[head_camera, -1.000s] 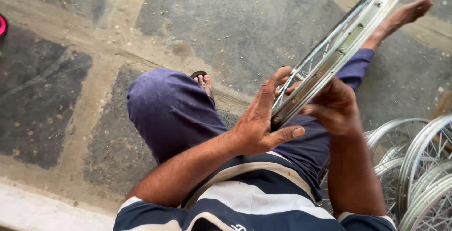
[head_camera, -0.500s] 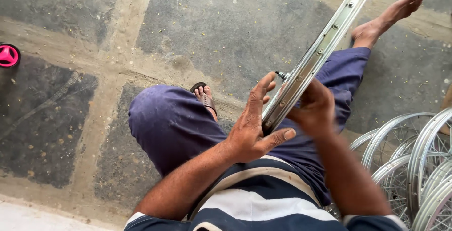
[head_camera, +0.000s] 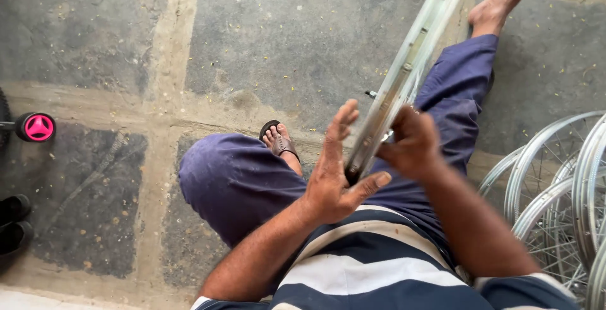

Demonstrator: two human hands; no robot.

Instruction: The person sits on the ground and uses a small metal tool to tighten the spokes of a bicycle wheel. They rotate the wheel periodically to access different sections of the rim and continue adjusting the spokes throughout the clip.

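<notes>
I sit on a stone floor with a silver spoked wheel rim [head_camera: 410, 70] held edge-on over my lap, running from my hands up to the top of the view. My left hand [head_camera: 338, 168] rests flat against the rim's near end, fingers spread and thumb under it. My right hand [head_camera: 410, 143] is closed around the rim from the right side, near a small axle stub [head_camera: 372, 94]. My legs in blue trousers [head_camera: 233, 184] lie below the rim, with one sandalled foot [head_camera: 278, 139] tucked in and the other foot [head_camera: 492, 10] stretched out.
Several more silver spoked rims [head_camera: 555, 184] are stacked at my right. A small pink wheel [head_camera: 38, 127] and a dark shoe [head_camera: 12, 221] sit at the left edge. The floor is dark stone slabs [head_camera: 297, 32] with pale joints.
The rim has swung toward upright and slightly left in view. My left hand has opened flatter against it. The view has shifted, bringing the pink wheel in at left.
</notes>
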